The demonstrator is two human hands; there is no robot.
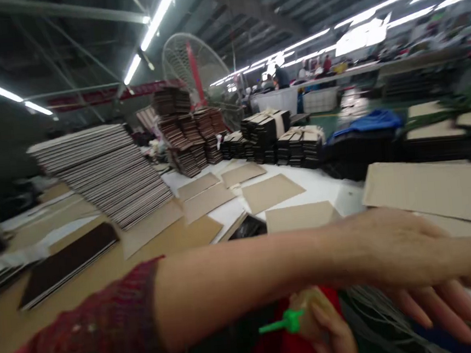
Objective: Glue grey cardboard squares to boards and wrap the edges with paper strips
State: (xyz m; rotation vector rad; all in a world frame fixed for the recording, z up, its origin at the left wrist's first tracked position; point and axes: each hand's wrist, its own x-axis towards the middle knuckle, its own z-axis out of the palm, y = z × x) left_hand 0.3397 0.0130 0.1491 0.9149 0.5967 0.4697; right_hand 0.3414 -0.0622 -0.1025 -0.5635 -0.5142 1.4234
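Observation:
My left arm stretches across the view from the lower left, in a dark red patterned sleeve. At its end my left hand [415, 254] is open, palm down, fingers stretched out over the near edge of a pile of beige boards [434, 184]. Whether it touches them I cannot tell. Below that forearm my right hand [333, 330] is closed round a squeeze bottle [309, 310] with a green nozzle [287, 322] pointing left. Part of the bottle is hidden by my fingers and the forearm. The picture is somewhat blurred by motion.
Several loose beige sheets [273, 190] lie on the white table. A tall leaning stack of boards [103, 171] and a dark brown panel [70, 262] are at left. Bundled dark stacks [267, 132] and a large fan [197, 70] stand behind. White cords [379, 307] hang at lower right.

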